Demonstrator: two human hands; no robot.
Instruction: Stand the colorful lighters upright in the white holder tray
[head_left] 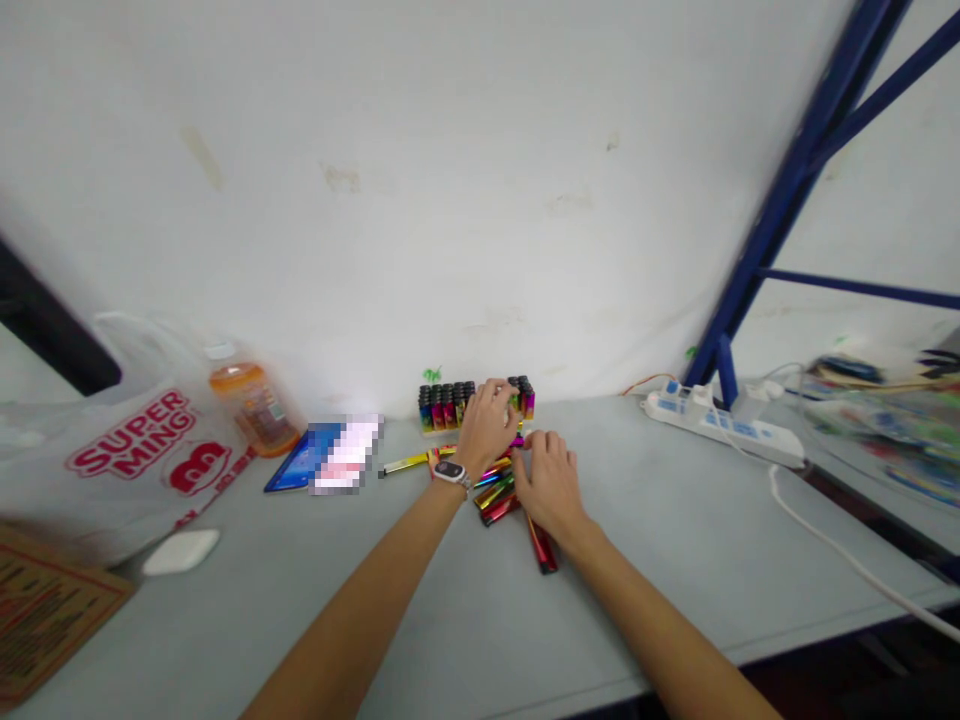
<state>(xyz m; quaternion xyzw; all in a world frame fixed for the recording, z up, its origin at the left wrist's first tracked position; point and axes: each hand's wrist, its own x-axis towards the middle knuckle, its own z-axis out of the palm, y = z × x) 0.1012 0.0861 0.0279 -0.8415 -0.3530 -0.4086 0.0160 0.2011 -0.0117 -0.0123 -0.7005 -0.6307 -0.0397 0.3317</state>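
Rows of black-topped lighters [450,405] with bright multicoloured bodies stand upright in a block against the wall. My left hand [491,425], with a white wristband [450,470], reaches over the block's right part, fingers bent inward; what they hold is hidden. My right hand [553,485] is just to the right and nearer me, its fingers curled down beside a small shiny purple piece [517,441]. Under and between the hands lie several shiny metallic cases, among them a gold one [491,495], a red one [542,548] and a yellow one [411,462].
To the left are a tablet [307,458], an orange bottle [255,405], a white plastic bag [142,460], a white flat object [181,552] and a cardboard box [52,615]. A power strip [727,432] with a white cable lies right, beside a blue metal frame [780,210].
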